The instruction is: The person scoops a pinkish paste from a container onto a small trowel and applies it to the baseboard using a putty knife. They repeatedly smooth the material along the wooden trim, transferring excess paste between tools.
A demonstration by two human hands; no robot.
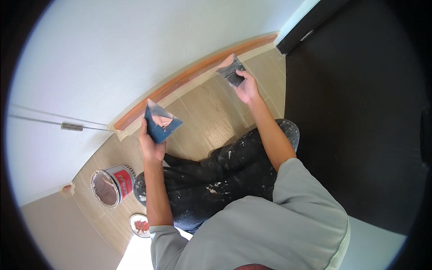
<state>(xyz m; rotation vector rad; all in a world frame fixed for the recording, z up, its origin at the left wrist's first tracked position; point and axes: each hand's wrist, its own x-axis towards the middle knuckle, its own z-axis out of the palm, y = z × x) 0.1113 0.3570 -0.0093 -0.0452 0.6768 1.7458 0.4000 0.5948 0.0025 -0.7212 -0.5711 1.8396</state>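
Note:
My left hand (152, 146) grips a blue square spreader blade (159, 131) carrying a smear of pink paste. My right hand (246, 90) holds a dark scraper blade (235, 72) with pink paste along its edge, close beside a reddish wooden baseboard (177, 78) edged with pale masking tape. My left hand is lower and further left, near the baseboard's left end. I am low over the wood-look floor (193, 110) in paint-spattered dark trousers (216, 175).
A tub (105, 189) of pinkish-brown material stands at left, with a small round dish (140, 225) of red bits below it. A white wall (121, 49) with a handle (72, 127) is ahead; a dark door (346, 126) stands at right.

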